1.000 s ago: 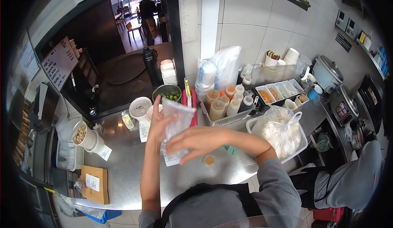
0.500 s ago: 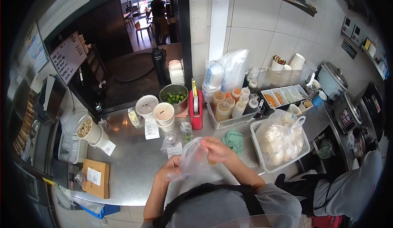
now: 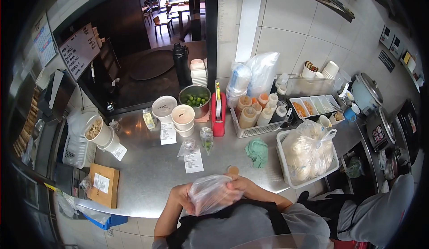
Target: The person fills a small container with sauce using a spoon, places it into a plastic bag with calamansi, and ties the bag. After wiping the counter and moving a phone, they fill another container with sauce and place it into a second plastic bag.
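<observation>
A clear plastic bag (image 3: pixel 209 193) is stretched between my two hands, close to my apron at the counter's front edge. My left hand (image 3: pixel 182 199) grips its left side with curled fingers. On the other side my right hand (image 3: pixel 237 187) holds the bag, and some of its fingers show through the film. Just beyond the right hand stands a small cup of brown contents (image 3: pixel 233 170). Farther back lie a printed receipt (image 3: pixel 193 162), a small knotted clear bag (image 3: pixel 188 146) and a clear bag with green pieces (image 3: pixel 206 140).
Stacked tubs (image 3: pixel 183 118), a metal bowl of green fruit (image 3: pixel 195 100) and a red tape dispenser (image 3: pixel 218 119) stand at the back. A bottle basket (image 3: pixel 254 130), green cloth (image 3: pixel 256 152) and white crate (image 3: pixel 308 183) are rightward. A co-worker's sleeve (image 3: pixel 380 208) is at far right.
Both hands have come down toward my body with the bag, which is now spread wider between them. The small brown cup shows more fully. The view has shifted slightly.
</observation>
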`<state>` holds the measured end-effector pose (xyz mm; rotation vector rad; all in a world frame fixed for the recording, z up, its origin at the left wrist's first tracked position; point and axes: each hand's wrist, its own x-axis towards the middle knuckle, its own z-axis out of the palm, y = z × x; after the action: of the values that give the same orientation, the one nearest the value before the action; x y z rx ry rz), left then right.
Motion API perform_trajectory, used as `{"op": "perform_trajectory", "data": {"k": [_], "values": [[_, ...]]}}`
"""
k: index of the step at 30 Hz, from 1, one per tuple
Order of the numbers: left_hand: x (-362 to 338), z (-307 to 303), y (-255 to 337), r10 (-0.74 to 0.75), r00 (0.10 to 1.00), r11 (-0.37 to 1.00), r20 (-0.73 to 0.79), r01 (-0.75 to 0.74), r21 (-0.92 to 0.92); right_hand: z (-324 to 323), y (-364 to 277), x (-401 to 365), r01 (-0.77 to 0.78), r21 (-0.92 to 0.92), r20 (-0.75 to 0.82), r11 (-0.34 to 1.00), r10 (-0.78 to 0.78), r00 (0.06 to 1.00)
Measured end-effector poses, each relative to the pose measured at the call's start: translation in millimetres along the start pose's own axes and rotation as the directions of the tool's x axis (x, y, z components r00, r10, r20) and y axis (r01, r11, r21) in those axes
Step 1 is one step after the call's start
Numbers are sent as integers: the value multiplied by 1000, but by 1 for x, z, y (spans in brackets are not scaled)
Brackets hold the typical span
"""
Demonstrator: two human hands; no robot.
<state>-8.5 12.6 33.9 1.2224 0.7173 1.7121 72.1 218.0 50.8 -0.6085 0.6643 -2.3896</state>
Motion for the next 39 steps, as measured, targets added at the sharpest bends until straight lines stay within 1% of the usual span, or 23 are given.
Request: {"op": "perform_trajectory", "data": {"k": [1,3,4,5,7,8,10,11,12,13,15,18,19,21,22,23,24,27,29,30,33,35,39], "values": [[-12,-11,-6,-62,997,997,51,65,-51,-1,-4,0,8,-33,7,999,-8,1000],[-22,-21,-13,-95,992,994,84,99,-37,-12,-13,-4,149,-166,-41,975,-158,987],[-9,-12,-4,11,1000,996,-5,-11,85,-13,-27,-11,69,-377,-27,924,-86,996],[11,4,9,122,989,972,-83,-103,211,-15,-42,-15,-8,-566,-30,824,-10,1000],[23,9,12,232,948,800,-216,-60,597,-7,-61,-12,56,-754,99,654,29,995],[18,7,7,238,930,607,-282,84,790,-1,-66,-11,-79,-807,-9,585,122,992],[6,11,1,99,848,366,-520,455,812,6,-67,-5,-338,-851,-233,402,289,929],[3,16,4,-51,739,329,-671,647,688,-7,-60,-7,-326,-846,-276,422,176,945],[0,17,5,-185,590,255,-786,801,541,-28,-50,-11,-310,-847,-316,432,60,947],[-6,15,0,-216,537,344,-815,823,451,-49,-38,-18,-329,-904,-375,272,-137,917],[-25,7,-23,-146,550,432,-822,783,447,-94,-15,-31,-428,-901,-334,-69,-520,786],[-35,1,-47,-65,550,502,-833,739,449,-124,11,-54,-717,-587,-412,-374,-625,663],[-33,1,-51,-44,548,517,-835,728,450,-130,15,-59,-740,-578,-461,-343,-611,643],[-25,-1,-57,-26,575,468,-817,730,498,-141,16,-66,-783,-554,-552,-284,-579,600],[-19,-3,-59,-18,590,442,-807,729,523,-140,15,-66,-780,-577,-550,-241,-592,589],[-14,-6,-62,-71,576,455,-815,745,487,-138,13,-66,-775,-600,-547,-198,-606,577],[-10,-10,-66,-63,605,409,-794,741,532,-134,9,-63,-768,-622,-542,-156,-622,565],[2,-23,-85,-58,691,294,-721,702,649,-119,-5,-52,-593,-806,-435,1,-680,590],[9,-31,-98,-72,740,255,-669,662,705,-93,-15,-39,-532,-846,-402,-18,-634,661],[16,-32,-99,-127,727,303,-675,677,671,-87,-17,-34,-499,-866,-382,-27,-609,695],[37,-31,-97,-275,677,434,-682,721,541,-81,-2,-28,-577,-771,-357,-268,-569,741],[47,-27,-92,-356,634,520,-686,745,419,-98,15,-31,-607,-710,-357,-357,-560,747],[35,-37,-117,-174,778,464,-604,605,647,-125,39,-38,-667,-586,-403,-460,-548,733]]}}
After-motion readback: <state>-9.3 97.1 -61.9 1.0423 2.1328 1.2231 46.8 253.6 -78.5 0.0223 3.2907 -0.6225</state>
